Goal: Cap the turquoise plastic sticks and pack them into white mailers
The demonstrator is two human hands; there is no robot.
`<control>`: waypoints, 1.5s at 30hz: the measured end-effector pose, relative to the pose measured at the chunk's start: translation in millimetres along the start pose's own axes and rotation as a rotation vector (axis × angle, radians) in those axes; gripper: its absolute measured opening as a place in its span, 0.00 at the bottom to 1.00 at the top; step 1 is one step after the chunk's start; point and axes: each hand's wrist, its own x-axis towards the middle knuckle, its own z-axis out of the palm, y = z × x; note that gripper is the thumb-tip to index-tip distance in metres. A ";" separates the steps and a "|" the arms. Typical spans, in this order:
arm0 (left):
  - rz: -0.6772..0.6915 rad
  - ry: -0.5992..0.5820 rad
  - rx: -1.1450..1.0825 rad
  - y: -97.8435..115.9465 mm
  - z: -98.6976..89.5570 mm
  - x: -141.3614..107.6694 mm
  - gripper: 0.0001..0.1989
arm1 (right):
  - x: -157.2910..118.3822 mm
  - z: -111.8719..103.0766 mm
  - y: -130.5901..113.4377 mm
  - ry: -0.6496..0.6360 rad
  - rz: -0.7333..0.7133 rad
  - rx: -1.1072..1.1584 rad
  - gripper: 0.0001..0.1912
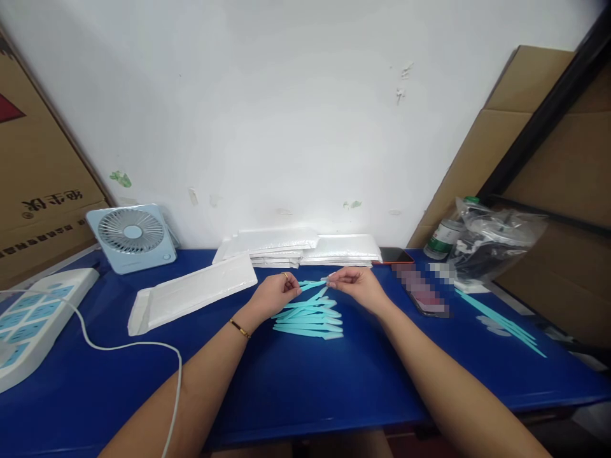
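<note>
Over the middle of the blue table, my left hand [279, 292] pinches the handle of a slim turquoise stick [312, 283] that looks like an eyebrow razor. At its other end, my right hand [354, 285] has thumb and fingers closed around the pale tip. Whether a separate cap is in those fingers is too small to tell. Just below both hands, several more turquoise eyebrow razors [308, 321] lie in an overlapping fan, their pale tips pointing right.
White padded envelopes [272, 240] are stacked by the wall, with one single envelope [191, 296] left. Around them are a fan [131, 235], power strip [42, 318], white cable [119, 347], phones [422, 289], a bottle [442, 238], a plastic bag [491, 245] and more turquoise sticks [501, 321].
</note>
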 end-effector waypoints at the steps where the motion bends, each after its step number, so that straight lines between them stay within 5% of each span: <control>1: 0.004 -0.001 -0.010 0.7 -0.1 0.0 0.14 | -0.3 1.5 0.9 -0.008 -0.005 -0.010 0.14; 9: 0.058 -0.118 -0.049 17.7 -1.0 -9.3 0.12 | -4.3 1.2 -9.0 -0.264 -0.063 -0.151 0.12; 12: 0.085 -0.148 0.048 17.4 -0.2 -10.2 0.11 | 0.1 -21.2 -7.8 -0.169 -0.132 -0.350 0.11; 15: 0.101 0.001 0.210 9.3 -0.1 -5.0 0.12 | 5.7 -41.8 2.3 0.019 -0.101 -0.663 0.09; 18: 0.078 0.166 0.370 -0.1 0.3 2.2 0.14 | 8.9 -47.0 13.0 -0.015 -0.080 -0.869 0.09; 23: -0.033 0.126 0.431 -4.1 2.2 7.9 0.07 | 8.8 -35.5 16.7 -0.092 -0.082 -0.951 0.03; 38: 0.017 0.132 0.067 -0.7 -1.4 4.3 0.09 | 3.6 -20.4 -3.3 -0.049 0.053 -0.138 0.18; 45: 0.012 0.139 -0.025 -1.0 -2.0 4.2 0.09 | 3.7 -13.5 -3.3 0.058 0.033 0.066 0.16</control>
